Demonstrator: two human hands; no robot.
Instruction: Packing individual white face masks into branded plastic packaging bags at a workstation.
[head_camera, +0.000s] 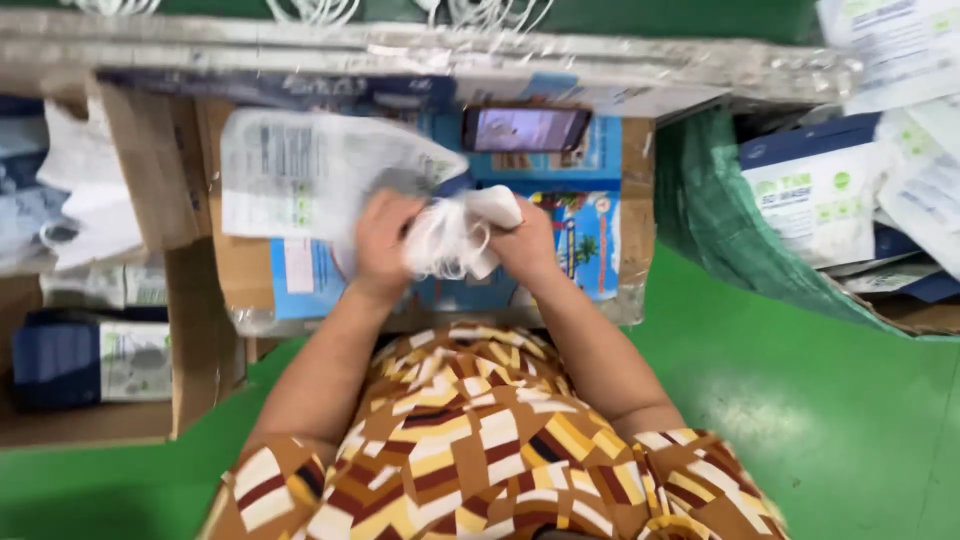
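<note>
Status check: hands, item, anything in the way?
Left hand and right hand both grip white face masks. Clear plastic bag beside left hand. Nothing obstructing.

A white mask (455, 235), bunched with ear loops dangling, sits just right of a clear printed bag (300, 175) at its 10 o'clock.

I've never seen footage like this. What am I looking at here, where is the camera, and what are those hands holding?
There is no machine: a person wears a camera on the head, so the single picture looks down over a patterned shirt at their own arms. The left hand and right hand together grip a bunch of white face masks with ear loops, beside a clear printed plastic bag. Under them is a work surface covered in blue printed cardboard, with a phone lying on it. A cardboard box of packets stands at the left, and a green sack of packets at the right.
</note>
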